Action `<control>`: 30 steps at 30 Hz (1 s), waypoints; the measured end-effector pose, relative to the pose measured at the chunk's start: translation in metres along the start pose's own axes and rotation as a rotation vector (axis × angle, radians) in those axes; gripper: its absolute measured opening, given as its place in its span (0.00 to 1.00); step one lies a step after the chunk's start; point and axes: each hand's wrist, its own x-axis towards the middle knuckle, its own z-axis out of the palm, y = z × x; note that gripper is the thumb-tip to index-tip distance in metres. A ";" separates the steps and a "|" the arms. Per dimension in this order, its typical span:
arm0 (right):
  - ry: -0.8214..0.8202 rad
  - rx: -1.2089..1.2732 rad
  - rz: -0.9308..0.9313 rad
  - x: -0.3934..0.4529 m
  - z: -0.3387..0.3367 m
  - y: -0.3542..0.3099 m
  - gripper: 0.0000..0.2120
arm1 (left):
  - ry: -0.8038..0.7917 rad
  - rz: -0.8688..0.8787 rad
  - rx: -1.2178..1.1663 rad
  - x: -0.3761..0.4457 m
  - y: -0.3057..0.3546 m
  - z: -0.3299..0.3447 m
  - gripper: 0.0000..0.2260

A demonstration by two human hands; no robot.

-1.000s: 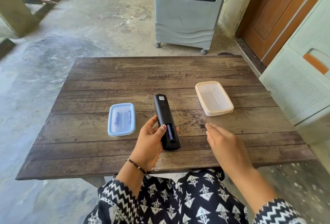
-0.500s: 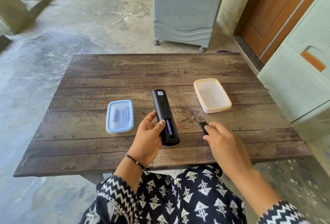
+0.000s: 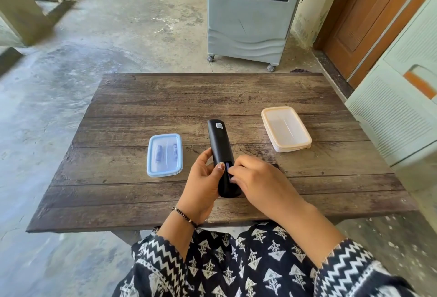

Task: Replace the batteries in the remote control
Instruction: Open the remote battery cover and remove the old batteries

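— What lies toward the table's (image 3: 142, 98) left edge?
— A lidded blue container (image 3: 164, 154) with two batteries (image 3: 159, 153) inside, bare planks around it.

— And mid-table?
— The left hand (image 3: 203, 179) grips the black remote control (image 3: 223, 157), back up, near the front edge; the right hand's (image 3: 257, 182) curled fingertips (image 3: 233, 172) dig at its open battery bay.

— Rightward?
— A cream lidded container (image 3: 286, 128), well apart, near the right edge.
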 end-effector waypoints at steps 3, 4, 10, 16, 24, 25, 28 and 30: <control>-0.082 -0.049 -0.069 0.005 -0.003 0.002 0.05 | -0.002 0.000 0.029 0.000 -0.001 -0.002 0.19; -0.108 -0.062 -0.090 0.007 -0.006 0.002 0.05 | -0.004 0.003 0.044 0.000 -0.001 -0.002 0.19; -0.220 -0.137 -0.146 0.017 -0.024 -0.002 0.12 | -0.008 0.033 0.150 -0.003 -0.002 -0.001 0.18; -0.237 -0.170 -0.240 0.021 -0.024 -0.002 0.07 | -0.005 0.041 0.171 -0.003 0.001 0.001 0.17; -0.126 -0.110 -0.208 0.017 -0.018 0.000 0.04 | 0.017 0.022 0.173 0.000 0.006 0.003 0.16; -0.113 -0.100 -0.195 0.016 -0.017 -0.001 0.04 | 0.027 0.019 0.167 0.001 0.006 0.002 0.17; -0.105 -0.079 -0.173 0.013 -0.012 -0.001 0.04 | 0.045 0.015 0.160 0.003 0.006 0.001 0.17; -0.109 -0.050 -0.144 0.011 -0.010 0.001 0.05 | 0.051 0.014 0.137 0.003 0.005 0.000 0.17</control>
